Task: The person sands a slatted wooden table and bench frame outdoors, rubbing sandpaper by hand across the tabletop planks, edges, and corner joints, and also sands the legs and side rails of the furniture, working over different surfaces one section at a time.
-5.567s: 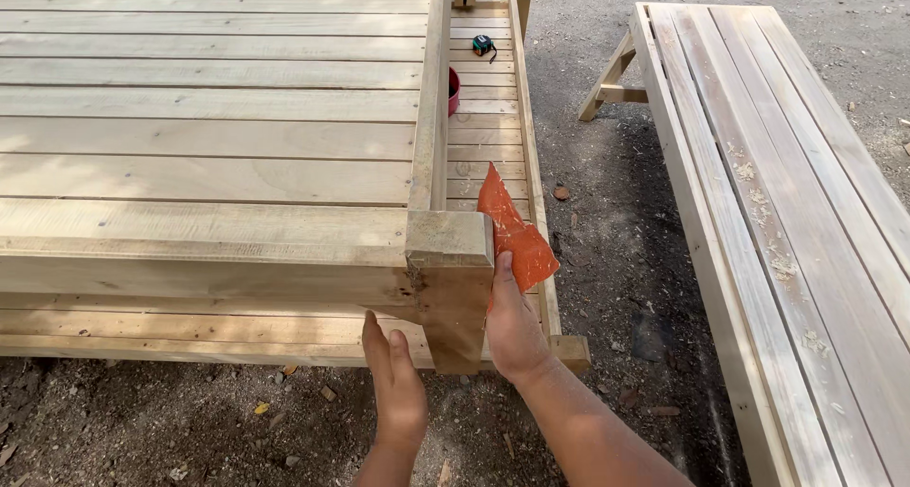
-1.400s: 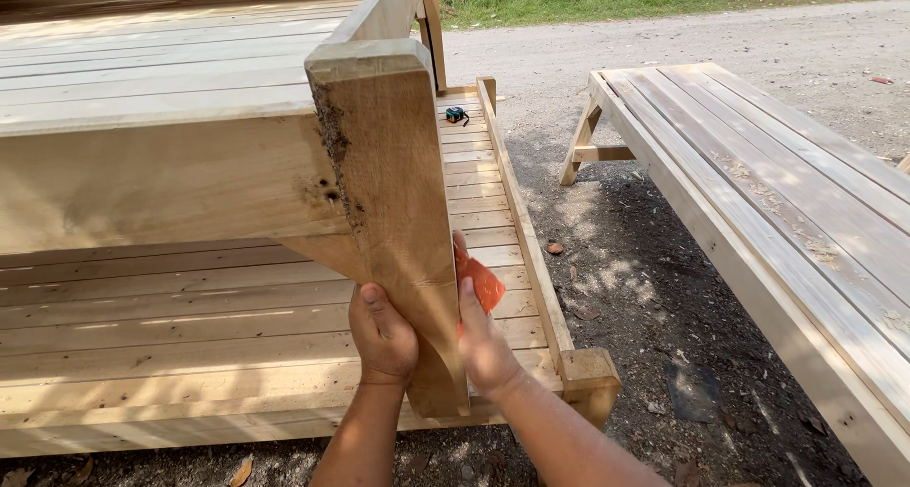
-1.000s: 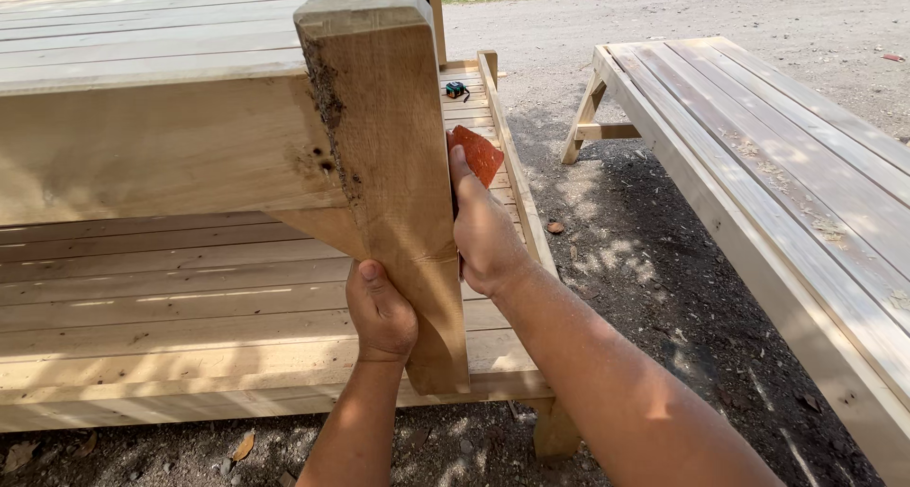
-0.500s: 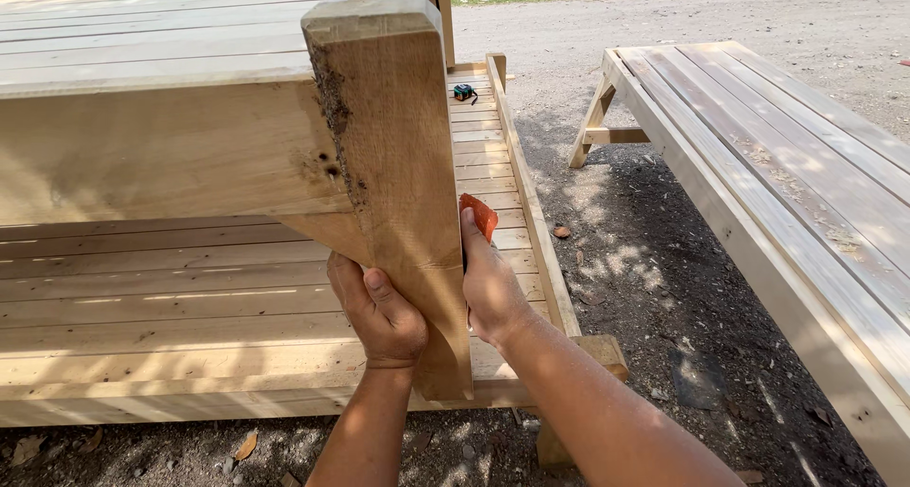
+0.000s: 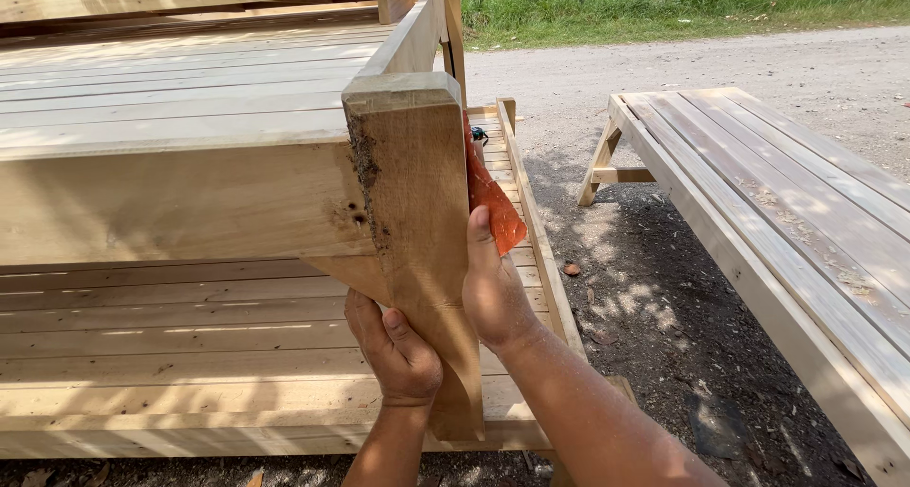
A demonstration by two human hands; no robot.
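sanding under way on wooden leg [image 5: 422,250]: right hand [image 5: 493,293] pressing orange sandpaper [image 5: 491,207] flat against far side face, left hand [image 5: 396,350] wrapped around near edge, steadying. next, likely firm strokes along grain, pressure kept even.

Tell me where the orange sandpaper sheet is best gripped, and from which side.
Probably its lower end, from the right: the sandpaper lies flat against the wooden leg's right face, and the right hand already presses it there; its upper end slips behind the post.
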